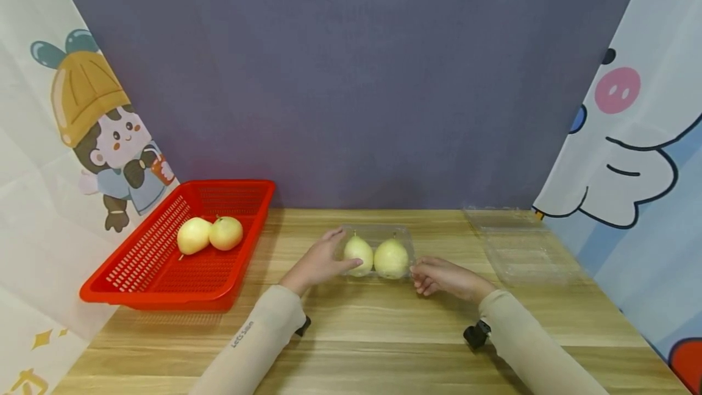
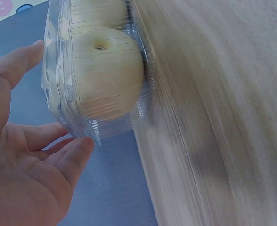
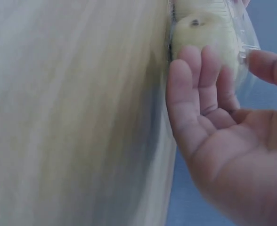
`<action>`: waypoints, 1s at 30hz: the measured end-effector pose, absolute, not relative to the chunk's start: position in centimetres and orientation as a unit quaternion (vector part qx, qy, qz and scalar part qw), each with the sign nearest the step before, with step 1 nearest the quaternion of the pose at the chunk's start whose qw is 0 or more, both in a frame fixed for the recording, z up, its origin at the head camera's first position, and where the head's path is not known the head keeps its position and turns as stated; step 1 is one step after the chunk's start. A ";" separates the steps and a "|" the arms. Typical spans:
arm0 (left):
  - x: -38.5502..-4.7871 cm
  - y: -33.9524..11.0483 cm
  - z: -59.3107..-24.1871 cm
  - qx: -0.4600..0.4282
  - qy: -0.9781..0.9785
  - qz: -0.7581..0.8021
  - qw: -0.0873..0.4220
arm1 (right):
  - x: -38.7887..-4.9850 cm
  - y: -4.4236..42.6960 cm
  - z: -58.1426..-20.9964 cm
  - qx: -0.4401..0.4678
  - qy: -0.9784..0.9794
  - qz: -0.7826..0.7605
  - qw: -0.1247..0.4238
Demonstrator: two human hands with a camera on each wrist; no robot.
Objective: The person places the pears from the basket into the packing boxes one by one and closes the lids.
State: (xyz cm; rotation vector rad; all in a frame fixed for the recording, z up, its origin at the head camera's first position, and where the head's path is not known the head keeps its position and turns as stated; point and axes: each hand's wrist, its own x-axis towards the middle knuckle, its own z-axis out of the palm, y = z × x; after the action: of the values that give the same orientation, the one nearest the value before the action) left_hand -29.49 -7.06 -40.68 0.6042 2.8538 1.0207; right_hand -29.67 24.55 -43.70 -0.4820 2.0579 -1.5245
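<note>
From above and behind the left hand point(image 1: 318, 265) and right hand point(image 1: 446, 278), the head camera looks forward and down, widest and farthest off. Each wrist camera sits close, facing past its own hand (the tabletop point(image 2: 214, 108) tilts steeply in both) toward the clear box point(image 1: 378, 232) between the hands, which all three views share.

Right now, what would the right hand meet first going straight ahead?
The right hand would likely meet the clear rectangular plastic box first, with a round pale-yellow pear inside; they may already touch, since depth is unclear.
</note>
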 end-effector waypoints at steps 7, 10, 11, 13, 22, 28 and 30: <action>-29.5 -7.1 -40.6 0.197 0.921 0.334 0.029 | -29.1 24.5 -42.2 -0.131 0.823 -0.513 0.205; -29.5 -7.0 -40.5 0.193 0.923 0.333 0.032 | -29.1 24.2 -41.6 -0.125 0.851 -0.482 0.166; -29.5 -7.0 -40.5 0.191 0.923 0.332 0.033 | -29.1 24.1 -41.4 -0.132 0.860 -0.470 0.150; -29.4 -7.0 -40.4 0.190 0.924 0.330 0.032 | -29.1 23.8 -41.3 -0.148 0.873 -0.450 0.114; -29.3 -6.9 -40.4 0.191 0.923 0.332 0.031 | -28.8 22.7 -40.9 -0.216 0.893 -0.395 0.016; -29.3 -7.0 -40.3 0.191 0.925 0.328 0.032 | -28.6 22.2 -41.1 -0.251 0.902 -0.351 -0.036; -29.3 -7.0 -40.3 0.190 0.925 0.328 0.033 | -28.5 22.0 -41.1 -0.257 0.901 -0.346 -0.052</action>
State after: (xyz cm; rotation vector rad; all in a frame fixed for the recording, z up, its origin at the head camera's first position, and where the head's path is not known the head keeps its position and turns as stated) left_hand -29.26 -7.00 -40.26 0.5846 2.8450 1.0098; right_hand -28.54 21.95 -41.14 -0.8349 2.9274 -1.1234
